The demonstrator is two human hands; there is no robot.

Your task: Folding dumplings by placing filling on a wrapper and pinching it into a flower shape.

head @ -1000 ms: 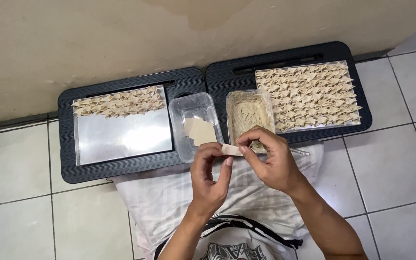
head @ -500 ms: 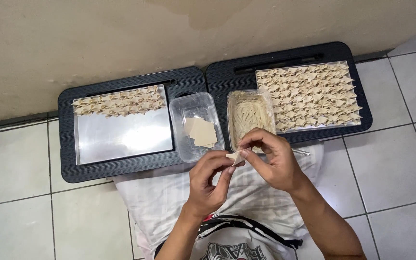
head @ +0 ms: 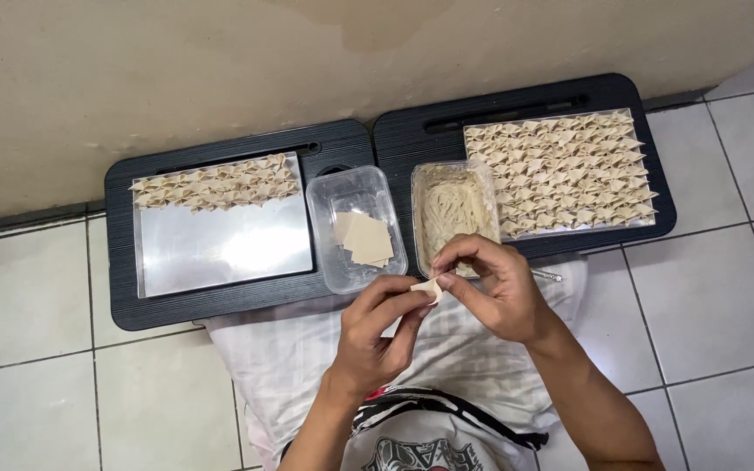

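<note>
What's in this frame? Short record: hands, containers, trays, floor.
left hand: pinches the dumpling wrapper from the left
right hand: pinches the same wrapper from the right
clear tub: holds a few flat square wrappers
filling tub: pale paste inside
left tray: folded dumplings along the far edge, the rest bare metal
right tray: fully covered with folded dumplings
floor: white tiles

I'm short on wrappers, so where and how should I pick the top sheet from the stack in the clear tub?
Probably pinch the top wrapper by its free corner, coming straight down from above. The sheets lie flat and fanned out inside the clear tub, whose walls block any sideways approach; the offset corners overhang, so one sheet may lift alone.
</note>
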